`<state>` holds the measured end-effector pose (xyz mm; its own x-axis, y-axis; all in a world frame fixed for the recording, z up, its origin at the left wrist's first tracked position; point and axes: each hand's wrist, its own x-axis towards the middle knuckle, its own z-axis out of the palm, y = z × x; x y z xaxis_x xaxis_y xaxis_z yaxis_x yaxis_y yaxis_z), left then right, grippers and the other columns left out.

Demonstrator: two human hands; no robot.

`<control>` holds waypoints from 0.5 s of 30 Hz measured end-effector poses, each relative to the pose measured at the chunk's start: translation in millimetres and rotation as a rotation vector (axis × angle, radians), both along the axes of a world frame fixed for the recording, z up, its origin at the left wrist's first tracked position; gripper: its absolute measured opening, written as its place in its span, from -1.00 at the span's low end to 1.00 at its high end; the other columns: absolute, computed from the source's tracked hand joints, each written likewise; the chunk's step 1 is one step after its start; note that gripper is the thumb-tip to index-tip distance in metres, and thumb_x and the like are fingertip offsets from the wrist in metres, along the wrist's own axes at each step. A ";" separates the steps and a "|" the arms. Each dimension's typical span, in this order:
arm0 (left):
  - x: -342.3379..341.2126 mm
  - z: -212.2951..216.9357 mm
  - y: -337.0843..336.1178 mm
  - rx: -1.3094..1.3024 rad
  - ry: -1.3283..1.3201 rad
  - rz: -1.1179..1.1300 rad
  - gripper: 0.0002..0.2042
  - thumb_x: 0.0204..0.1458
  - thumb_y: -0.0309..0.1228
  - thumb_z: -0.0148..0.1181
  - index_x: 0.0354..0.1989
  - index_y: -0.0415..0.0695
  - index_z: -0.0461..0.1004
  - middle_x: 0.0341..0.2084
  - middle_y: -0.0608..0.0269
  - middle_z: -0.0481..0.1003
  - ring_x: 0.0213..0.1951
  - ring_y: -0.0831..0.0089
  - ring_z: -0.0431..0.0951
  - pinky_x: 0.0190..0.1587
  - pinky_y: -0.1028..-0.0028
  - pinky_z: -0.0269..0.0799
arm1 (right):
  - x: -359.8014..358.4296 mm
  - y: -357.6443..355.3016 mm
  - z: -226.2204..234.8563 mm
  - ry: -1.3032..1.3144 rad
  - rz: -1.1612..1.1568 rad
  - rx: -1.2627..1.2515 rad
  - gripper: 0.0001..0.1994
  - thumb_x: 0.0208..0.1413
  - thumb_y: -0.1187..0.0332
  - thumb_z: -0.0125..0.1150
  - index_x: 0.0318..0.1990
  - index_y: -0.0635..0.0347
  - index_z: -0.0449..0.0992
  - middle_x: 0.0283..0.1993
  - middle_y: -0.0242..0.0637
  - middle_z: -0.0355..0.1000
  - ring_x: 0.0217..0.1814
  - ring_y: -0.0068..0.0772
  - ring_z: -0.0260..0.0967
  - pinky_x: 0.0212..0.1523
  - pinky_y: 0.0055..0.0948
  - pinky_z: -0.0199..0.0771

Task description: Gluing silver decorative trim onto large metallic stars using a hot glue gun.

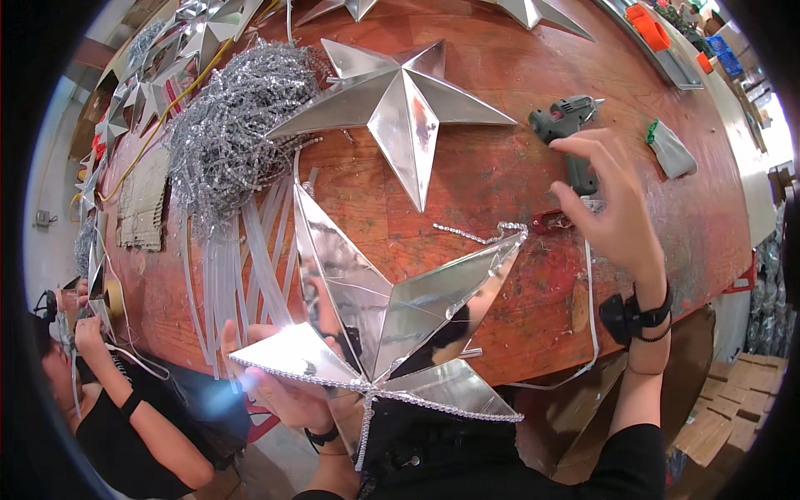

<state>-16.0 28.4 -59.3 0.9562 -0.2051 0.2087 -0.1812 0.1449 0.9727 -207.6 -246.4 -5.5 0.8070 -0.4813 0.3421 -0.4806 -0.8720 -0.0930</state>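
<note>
1. Your left hand [287, 392] grips the silver star [392, 321] from beneath, at the counter [500, 179] edge.
2. Your right hand [612, 208], fingers apart, hovers beside the glue gun [567, 125] (gluing seems under way); grasp its handle squarely.

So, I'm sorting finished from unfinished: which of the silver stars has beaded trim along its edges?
The silver star held up by the left hand; beaded trim lines its lower edges. The star lying flat on the table has bare edges.

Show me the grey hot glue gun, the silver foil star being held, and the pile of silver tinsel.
grey hot glue gun [563, 117]: head view, its body.
held silver foil star [417, 304]: head view, right facet.
silver tinsel pile [229, 125]: head view, middle.
</note>
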 end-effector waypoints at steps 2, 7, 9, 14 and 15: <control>1.0 -0.5 0.9 -0.030 0.011 -0.002 -0.32 0.16 -0.02 -0.26 0.20 -0.43 -0.14 -0.47 0.07 0.33 -0.56 0.36 0.43 -0.49 0.45 0.37 | 7.6 15.2 -3.6 -0.178 0.154 0.863 -0.45 0.00 0.53 0.13 0.19 0.15 0.16 -0.04 -0.27 0.35 -0.10 -0.44 0.30 -0.11 -0.53 0.32; -0.2 -3.4 -4.2 -0.096 0.031 -0.008 -0.30 0.14 -0.01 -0.25 0.21 -0.44 -0.13 -0.48 0.07 0.32 -0.61 0.35 0.43 -0.53 0.47 0.37 | 14.1 32.1 -16.5 -0.327 0.298 1.517 -0.62 0.12 0.59 -0.06 0.12 0.21 0.26 -0.03 -0.31 0.37 -0.24 -0.60 0.33 -0.25 -0.64 0.33; -2.5 -1.4 -5.3 -0.110 0.070 0.020 -0.31 0.15 0.00 -0.25 0.19 -0.43 -0.10 -0.49 0.09 0.31 -0.58 0.38 0.41 -0.48 0.49 0.35 | 11.3 20.8 -15.5 -0.155 0.305 1.609 -0.63 0.12 0.55 -0.04 0.11 0.28 0.29 -0.11 -0.30 0.38 -0.27 -0.72 0.28 -0.30 -0.66 0.29; 2.7 -12.3 12.4 -0.177 0.014 -0.101 -0.43 0.19 -0.11 -0.21 0.17 -0.37 -0.04 -0.38 0.11 0.25 -0.37 0.42 0.37 -0.11 0.29 0.27 | 4.1 2.8 -3.5 -0.319 0.205 1.461 -0.76 0.17 0.37 0.03 -0.06 0.30 0.38 -0.52 -0.56 0.26 -0.48 -0.80 0.18 -0.47 -0.74 0.13; 3.3 -14.1 15.4 -0.288 0.019 -0.194 -0.53 0.23 -0.23 -0.16 0.16 -0.32 -0.01 -0.29 0.12 0.20 -0.26 0.42 0.37 0.17 0.09 0.24 | 1.8 -1.5 -4.2 -0.320 0.203 1.461 -0.76 0.17 0.37 0.03 -0.06 0.30 0.38 -0.52 -0.56 0.26 -0.48 -0.80 0.18 -0.47 -0.74 0.13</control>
<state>-12.7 43.8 -73.3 0.9096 -0.3186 0.2667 -0.1053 0.4440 0.8898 -205.8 -247.9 -9.7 0.8861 -0.4365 -0.1559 -0.1588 0.0300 -0.9868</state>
